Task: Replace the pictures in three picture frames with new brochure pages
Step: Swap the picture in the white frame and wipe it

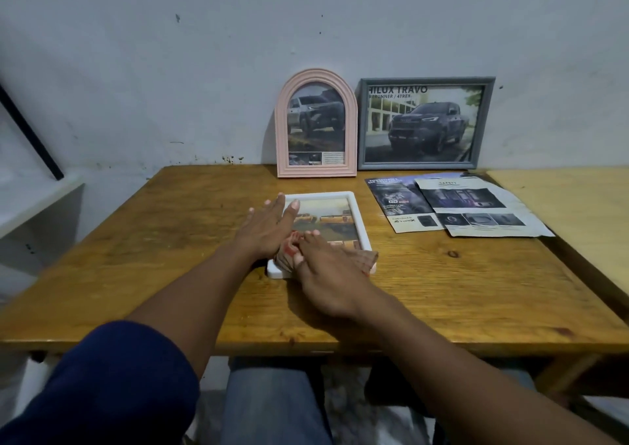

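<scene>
A white picture frame (357,216) lies flat in the middle of the wooden table (170,257), with a brochure picture of orange vehicles in it. My left hand (269,226) rests flat on the frame's left edge, fingers spread. My right hand (326,271) presses a crumpled cloth (366,257) with red marks onto the frame's near end. A pink arched frame (316,123) and a grey rectangular frame (425,123) lean upright against the wall, each showing a truck picture. Two loose brochure pages (476,209) lie at the right of the table.
A second, lighter table (571,206) adjoins on the right. A white shelf (30,203) stands at the left, with a dark bar slanting against the wall above it. My knees show under the table's near edge.
</scene>
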Motion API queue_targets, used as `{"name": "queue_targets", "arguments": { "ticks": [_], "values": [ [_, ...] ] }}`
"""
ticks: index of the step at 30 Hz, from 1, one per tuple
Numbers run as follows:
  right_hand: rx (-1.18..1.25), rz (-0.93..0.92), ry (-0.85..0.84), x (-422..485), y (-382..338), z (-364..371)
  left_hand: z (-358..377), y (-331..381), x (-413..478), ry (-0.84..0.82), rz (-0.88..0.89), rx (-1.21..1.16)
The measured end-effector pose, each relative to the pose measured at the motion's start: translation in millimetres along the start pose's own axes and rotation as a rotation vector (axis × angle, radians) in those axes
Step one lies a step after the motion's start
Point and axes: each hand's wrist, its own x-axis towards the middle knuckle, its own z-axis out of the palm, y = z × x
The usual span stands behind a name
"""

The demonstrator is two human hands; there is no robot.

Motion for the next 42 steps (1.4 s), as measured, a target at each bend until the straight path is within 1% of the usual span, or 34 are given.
{"name": "queue_targets", "arguments": {
  "ticks": [1,2,3,4,5,6,8,10,12,14,16,18,21,23,26,31,36,39,42],
  "values": [
    [0.14,0.02,0.019,-1,1,-11,-4,3,-3,-0.025,-0.031,-0.098],
    [0.261,0.036,0.088,-2,6,-21,-7,6,-5,-0.046,-0.06,-0.2],
    [0.343,0.059,0.19,-2,13,-30,-9,8,-7,-0.054,-0.07,-0.281],
    [0.375,0.085,0.304,1,22,-40,-12,9,-9,-0.036,-0.051,-0.312],
    [0.364,0.11,0.386,6,32,-48,-15,12,-13,-0.012,-0.012,-0.278],
    [0.324,0.135,0.421,13,43,-53,-15,18,-20,0.006,0.04,-0.217],
    [0.239,0.163,0.384,28,63,-54,-5,28,-38,0.025,0.154,-0.091],
    [0.182,0.166,0.278,39,77,-46,9,38,-63,0.007,0.306,0.084],
    [0.125,0.156,0.19,43,86,-33,21,39,-78,0.043,0.456,0.295],
    [0.103,0.151,0.172,44,89,-28,21,33,-79,0.092,0.525,0.388],
    [0.137,0.19,0.128,43,89,-32,15,24,-81,0.095,0.503,0.408],
    [0.135,0.194,0.093,41,89,-37,10,15,-87,0.091,0.469,0.375],
    [0.016,0.158,0.089,41,91,-32,2,-3,-93,0.096,0.326,0.226],
    [-0.087,0.123,0.077,44,92,-27,0,-9,-93,0.103,0.24,0.187],
    [-0.128,0.115,0.026,46,90,-30,0,-1,-74,0.068,0.163,0.228],
    [-0.159,0.083,-0.042,58,96,-35,6,9,-22,0.039,-0.01,0.212],
    [-0.057,0.167,0.026,87,90,-37,7,7,23,0.005,-0.072,0.167],
    [-0.185,0.171,0.024,93,90,-22,4,5,51,0.01,-0.116,0.13],
    [-0.186,0.164,0.068,91,95,-16,4,6,76,0.052,-0.131,0.167]
  ]
}}
